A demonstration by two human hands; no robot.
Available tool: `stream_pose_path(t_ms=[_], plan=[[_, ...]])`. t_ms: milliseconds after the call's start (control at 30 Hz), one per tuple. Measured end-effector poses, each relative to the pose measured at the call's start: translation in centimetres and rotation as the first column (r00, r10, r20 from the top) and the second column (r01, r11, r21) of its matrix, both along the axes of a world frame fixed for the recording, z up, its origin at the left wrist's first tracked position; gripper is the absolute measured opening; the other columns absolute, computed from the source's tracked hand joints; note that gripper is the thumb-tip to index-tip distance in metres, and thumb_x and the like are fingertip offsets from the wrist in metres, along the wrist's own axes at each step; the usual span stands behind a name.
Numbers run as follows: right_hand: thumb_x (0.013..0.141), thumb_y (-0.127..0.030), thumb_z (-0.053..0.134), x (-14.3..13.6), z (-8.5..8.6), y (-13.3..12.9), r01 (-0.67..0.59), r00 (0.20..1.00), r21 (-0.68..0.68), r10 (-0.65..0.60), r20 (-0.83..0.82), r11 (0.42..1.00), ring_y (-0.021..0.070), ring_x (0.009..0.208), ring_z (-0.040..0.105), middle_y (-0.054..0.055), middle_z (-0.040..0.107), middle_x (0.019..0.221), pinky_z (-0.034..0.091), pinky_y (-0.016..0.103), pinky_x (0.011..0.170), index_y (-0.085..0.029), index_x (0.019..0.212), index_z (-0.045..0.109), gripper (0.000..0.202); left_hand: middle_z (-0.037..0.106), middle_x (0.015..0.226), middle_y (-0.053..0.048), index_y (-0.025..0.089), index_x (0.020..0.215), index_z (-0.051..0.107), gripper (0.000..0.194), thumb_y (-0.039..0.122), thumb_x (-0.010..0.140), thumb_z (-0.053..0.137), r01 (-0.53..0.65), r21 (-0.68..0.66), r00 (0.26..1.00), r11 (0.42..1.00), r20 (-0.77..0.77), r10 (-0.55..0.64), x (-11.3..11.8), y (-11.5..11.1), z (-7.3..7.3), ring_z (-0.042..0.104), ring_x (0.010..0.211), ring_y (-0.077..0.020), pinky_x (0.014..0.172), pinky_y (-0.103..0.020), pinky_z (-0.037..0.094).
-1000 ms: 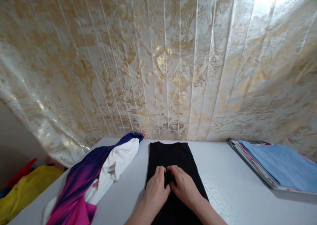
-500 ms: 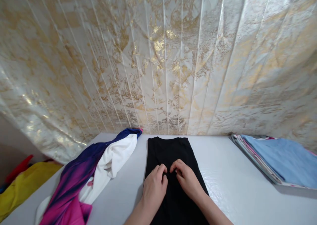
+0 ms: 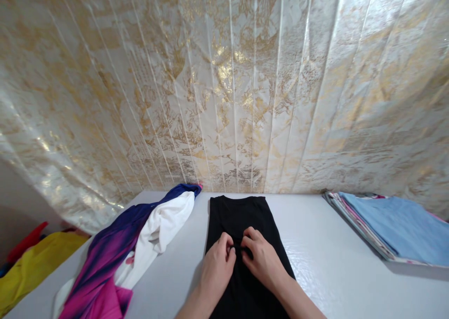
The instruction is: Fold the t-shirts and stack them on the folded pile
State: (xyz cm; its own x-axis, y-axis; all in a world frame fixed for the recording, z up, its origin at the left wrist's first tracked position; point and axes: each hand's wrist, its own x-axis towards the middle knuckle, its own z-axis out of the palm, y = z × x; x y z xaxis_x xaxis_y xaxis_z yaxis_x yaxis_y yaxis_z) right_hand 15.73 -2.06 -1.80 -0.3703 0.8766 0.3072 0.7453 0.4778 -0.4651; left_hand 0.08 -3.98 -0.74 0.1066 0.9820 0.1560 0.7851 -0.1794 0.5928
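A black garment [image 3: 243, 213], probably a shirt with a shallow neckline at its far end, lies as a long narrow strip on the white table. My left hand [image 3: 220, 260] is closed over its middle, thumb and fingers pinching the cloth. Close beside it, my right hand [image 3: 262, 259] pinches the same garment with bent fingers. Between the two hands a small ridge of black fabric is drawn up. The near end of the garment runs out of view below, between my forearms.
At left lie a purple and pink garment [image 3: 114, 237] and a white one [image 3: 170, 218], both crumpled. A folded pile topped by light blue cloth [image 3: 396, 225] sits at right. Yellow cloth [image 3: 38, 258] lies beyond the table's left edge. A gold-patterned curtain [image 3: 224, 99] hangs behind.
My fingers have closed on the black garment and raised a small fold between them. My right hand has come slightly closer to the left. The other clothes have stayed put.
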Motion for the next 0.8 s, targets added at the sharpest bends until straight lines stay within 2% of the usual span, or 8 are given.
stream_pose_path(t_ms=[133,233,367,467,567,667,800], plan=[[0.075,-0.008,0.056,-0.1,0.1,-0.2,-0.011,1.000,0.030,0.011,0.003,1.000,0.0208,0.092,0.053,0.006,0.054,0.104,0.048,0.034,0.083,-0.021,0.087,0.058,0.018,0.062,0.087,0.000,0.021,0.099,0.046,0.022,0.002,0.088,0.041,0.006,-0.006,0.995,1.000,0.100,-0.005,-0.6,-0.2,-0.8,0.063,0.081,-0.0140,0.071,-0.021,0.045],[0.073,-0.005,0.057,-0.2,0.1,-0.3,-0.011,1.000,0.042,0.012,-0.015,0.999,0.0214,0.095,0.052,0.005,0.054,0.109,0.048,0.034,0.083,-0.022,0.094,0.058,0.027,0.062,0.087,-0.001,0.021,0.094,0.048,0.025,-0.001,0.085,0.041,0.019,0.016,0.993,1.000,0.115,-0.021,-0.9,-0.6,-1.0,0.062,0.082,-0.0147,0.073,-0.023,0.046],[0.076,-0.004,0.054,-0.2,0.0,-0.2,0.007,0.999,0.028,-0.006,-0.044,1.000,0.0203,0.093,0.053,0.005,0.056,0.104,0.049,0.032,0.080,-0.022,0.085,0.058,0.020,0.063,0.096,-0.005,0.020,0.091,0.058,0.030,0.000,0.085,0.036,0.137,0.137,0.991,0.981,-0.025,-0.135,-1.1,-2.0,-1.1,0.061,0.091,-0.0179,0.081,-0.029,0.049],[0.080,-0.009,0.054,-0.1,0.2,-0.3,0.009,0.997,0.024,-0.007,-0.076,1.000,0.0202,0.092,0.054,0.005,0.057,0.102,0.049,0.033,0.080,-0.022,0.082,0.058,0.013,0.062,0.114,-0.009,0.018,0.105,0.062,0.040,0.000,0.082,0.035,0.234,0.216,0.968,0.948,-0.146,-0.206,-1.4,-3.1,-1.4,0.058,0.104,-0.0210,0.090,-0.036,0.050],[0.087,-0.016,0.050,0.0,0.4,-0.4,-0.013,0.992,0.017,0.015,-0.123,1.000,0.0192,0.092,0.055,0.005,0.057,0.101,0.047,0.033,0.085,-0.021,0.079,0.059,0.013,0.061,0.121,-0.010,0.015,0.118,0.060,0.049,-0.001,0.078,0.037,0.290,0.246,0.946,0.925,-0.216,-0.240,-1.7,-3.7,-1.9,0.056,0.109,-0.0224,0.094,-0.037,0.050],[0.091,-0.018,0.045,0.1,0.6,-0.4,-0.023,0.985,-0.016,0.020,-0.170,1.000,0.0181,0.092,0.056,0.004,0.058,0.101,0.046,0.033,0.087,-0.021,0.079,0.060,0.019,0.062,0.121,-0.009,0.016,0.117,0.062,0.050,-0.002,0.077,0.036,0.293,0.253,0.948,0.922,-0.204,-0.245,-1.8,-3.8,-1.8,0.057,0.109,-0.0220,0.094,-0.037,0.051],[0.083,-0.013,0.053,0.0,0.5,-0.4,-0.036,0.985,-0.037,0.029,-0.172,0.999,0.0185,0.094,0.056,0.003,0.058,0.102,0.044,0.033,0.089,-0.023,0.082,0.062,0.014,0.063,0.111,-0.006,0.021,0.105,0.065,0.048,-0.004,0.079,0.034,0.217,0.231,0.974,0.949,-0.118,-0.194,-1.6,-3.5,-1.6,0.060,0.103,-0.0197,0.089,-0.034,0.053]])
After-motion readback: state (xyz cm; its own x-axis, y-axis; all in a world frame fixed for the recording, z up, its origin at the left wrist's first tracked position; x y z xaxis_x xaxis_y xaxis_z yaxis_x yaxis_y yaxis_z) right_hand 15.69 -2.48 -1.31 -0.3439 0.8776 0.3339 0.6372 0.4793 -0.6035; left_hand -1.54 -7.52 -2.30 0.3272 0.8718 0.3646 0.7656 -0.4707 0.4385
